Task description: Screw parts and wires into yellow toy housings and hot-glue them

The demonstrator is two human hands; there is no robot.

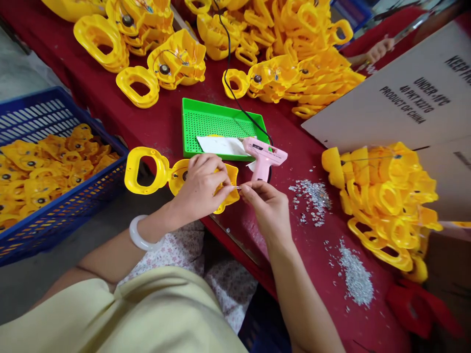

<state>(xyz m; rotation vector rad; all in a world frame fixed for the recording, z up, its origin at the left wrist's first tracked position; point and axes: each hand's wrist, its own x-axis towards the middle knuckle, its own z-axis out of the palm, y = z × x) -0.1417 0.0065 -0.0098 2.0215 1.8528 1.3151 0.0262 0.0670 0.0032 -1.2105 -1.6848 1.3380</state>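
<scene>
My left hand (206, 189) and my right hand (270, 211) meet fingertip to fingertip over the table edge. Pinched between them is a tiny shiny metal piece (237, 187), too small to name exactly. Beneath my left hand lies a yellow plastic shell (231, 177) with an oval ring end (162, 171); the hand hides its middle. Just beyond my right hand a pink hot glue gun (262, 159) rests against a green perforated tray (187, 130). A white sheet (221, 145) lies at the tray's near side.
Right of my hands are a pile of small clear discs (312, 198) and a heap of tiny silvery pieces (355, 277). Stacked yellow shells (393, 196) stand by a cardboard box (390, 98). A blue crate (55, 196) is left. Another person's hand (380, 50) shows behind the box.
</scene>
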